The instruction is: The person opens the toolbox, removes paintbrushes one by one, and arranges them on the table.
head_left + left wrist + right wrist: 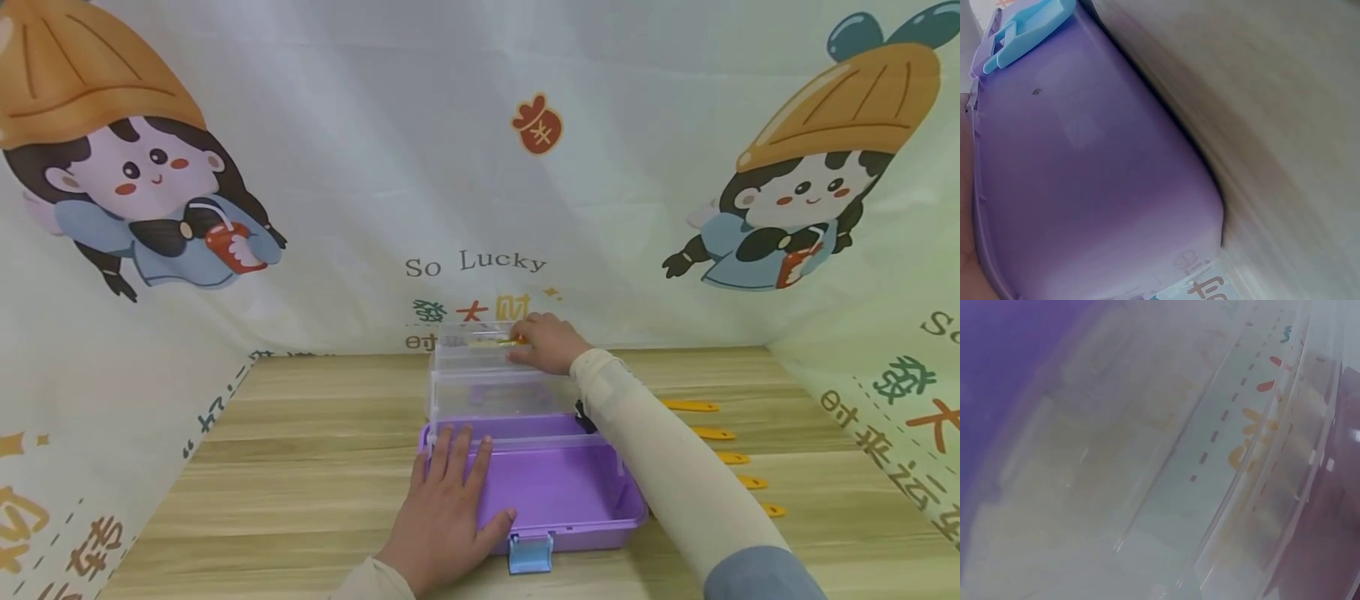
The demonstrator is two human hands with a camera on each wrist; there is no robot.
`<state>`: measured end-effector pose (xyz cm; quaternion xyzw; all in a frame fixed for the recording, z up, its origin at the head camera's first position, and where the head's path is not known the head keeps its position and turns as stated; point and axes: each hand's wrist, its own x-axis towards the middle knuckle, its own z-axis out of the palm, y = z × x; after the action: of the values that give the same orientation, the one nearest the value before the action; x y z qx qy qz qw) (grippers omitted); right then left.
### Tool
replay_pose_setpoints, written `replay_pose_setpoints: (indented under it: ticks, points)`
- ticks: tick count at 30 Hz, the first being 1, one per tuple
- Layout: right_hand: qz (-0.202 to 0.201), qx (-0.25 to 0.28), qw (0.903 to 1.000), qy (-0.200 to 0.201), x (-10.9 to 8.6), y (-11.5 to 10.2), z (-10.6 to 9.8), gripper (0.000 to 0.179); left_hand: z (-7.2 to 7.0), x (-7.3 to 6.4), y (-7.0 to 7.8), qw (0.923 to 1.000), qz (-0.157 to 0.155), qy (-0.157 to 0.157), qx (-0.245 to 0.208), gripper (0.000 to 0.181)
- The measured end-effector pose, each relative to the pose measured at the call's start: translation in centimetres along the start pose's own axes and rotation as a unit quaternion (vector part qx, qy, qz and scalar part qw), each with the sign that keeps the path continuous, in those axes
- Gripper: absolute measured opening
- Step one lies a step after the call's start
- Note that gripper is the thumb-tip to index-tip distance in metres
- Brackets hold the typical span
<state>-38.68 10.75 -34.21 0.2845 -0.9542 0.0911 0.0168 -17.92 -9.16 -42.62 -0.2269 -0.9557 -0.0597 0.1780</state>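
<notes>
A purple storage box (555, 483) with a light-blue latch (531, 554) sits on the table, its clear stepped trays (480, 392) raised behind the base. My left hand (450, 508) lies with spread, straight fingers over the box's left front rim. In the left wrist view, the purple outer wall (1097, 162) fills the frame. At the top clear tray, my right hand (551, 343) pinches a thin orange-handled tool (514, 340); its pale end is over or in the tray. The fingers partly hide it. The right wrist view shows blurred clear plastic (1197, 444).
Several orange handles (712, 433) lie in a row on the wood-grain table (322, 467), right of the box and partly behind the right forearm. A black part (585, 417) shows by the box's rear right. A printed cloth (360, 167) stands behind and at both sides.
</notes>
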Motion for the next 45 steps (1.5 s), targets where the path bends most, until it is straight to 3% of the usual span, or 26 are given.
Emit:
replay_pose_setpoints:
  ticks: [9,14,27,45]
  points:
    - [-0.026,0.021,0.9994,0.013,0.01,0.29,0.02,0.036,0.03,0.04,-0.01,1.0000,-0.003,-0.004,-0.001,0.083]
    - [-0.034,0.059,0.9971,0.033,0.16,0.67,0.31,0.031,-0.09,0.02,0.01,0.9999,-0.004,-0.011,-0.002,0.083]
    - [0.002,0.155,0.9865,0.053,-0.25,0.43,0.06,0.030,-0.15,-0.03,0.02,0.9999,-0.006,-0.015,-0.002,0.084]
    - [-0.014,0.177,0.9786,0.105,-0.57,0.54,0.04,0.023,-0.08,-0.15,0.02,1.0000,-0.005,-0.004,-0.002,0.083]
